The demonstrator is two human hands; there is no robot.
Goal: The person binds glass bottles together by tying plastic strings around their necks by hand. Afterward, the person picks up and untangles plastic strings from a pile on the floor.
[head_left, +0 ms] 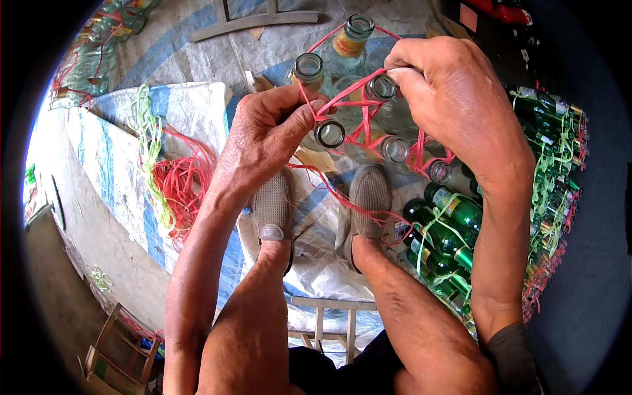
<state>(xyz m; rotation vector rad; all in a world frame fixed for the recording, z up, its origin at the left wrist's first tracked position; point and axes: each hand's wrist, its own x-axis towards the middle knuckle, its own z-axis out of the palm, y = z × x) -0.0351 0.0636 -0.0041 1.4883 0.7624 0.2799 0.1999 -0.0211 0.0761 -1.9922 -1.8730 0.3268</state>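
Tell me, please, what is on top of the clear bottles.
Red string runs around and between the necks of the clear bottles, pinched by the left hand and right hand. What lies directly beneath the hands is covered and unseen.

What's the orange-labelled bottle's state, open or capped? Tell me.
Open: the orange-labelled bottle has a bare mouth, no cap visible.

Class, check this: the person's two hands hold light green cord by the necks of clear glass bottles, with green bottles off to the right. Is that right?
Not quite: one colour is wrong. In the head view, the left hand and right hand hold pinkish-red cord by the necks of clear glass bottles, with green bottles off to the right.
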